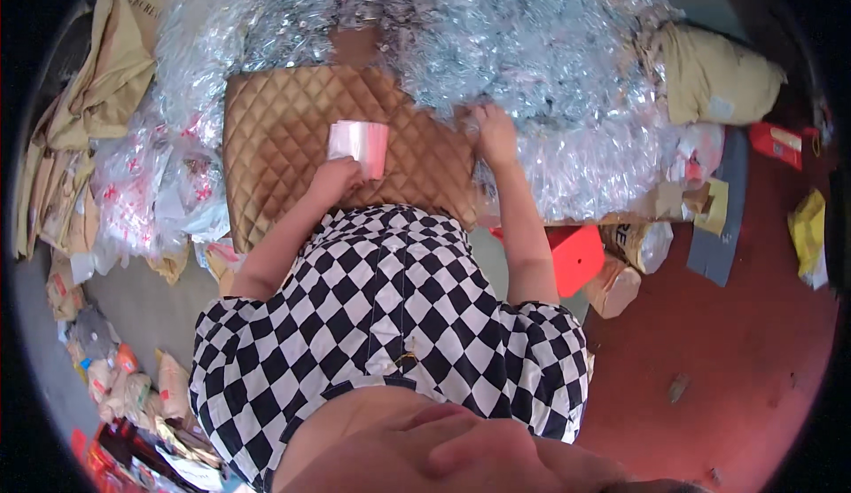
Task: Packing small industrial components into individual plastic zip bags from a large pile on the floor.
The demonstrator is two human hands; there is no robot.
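A small stack of pink and white slips or flat packets (pixel 359 145) is gripped at its lower edge by my left hand (pixel 339 180), whose fingers are closed. Beneath it lies a brown quilted pad (pixel 275 143) in front of my body. My right hand (pixel 493 134) reaches to the pad's right edge, where it meets a large heap of shiny clear plastic pieces (pixel 567 67). The fingertips there are blurred against the heap, and whether anything is between them cannot be made out.
Tan sacks (pixel 722 72) lie at the right of the heap, and more brown sacking (pixel 106 76) hangs at the left. A red box (pixel 576 258) stands below the table edge by my right arm. Several bags and packages (pixel 133 387) clutter the floor at left.
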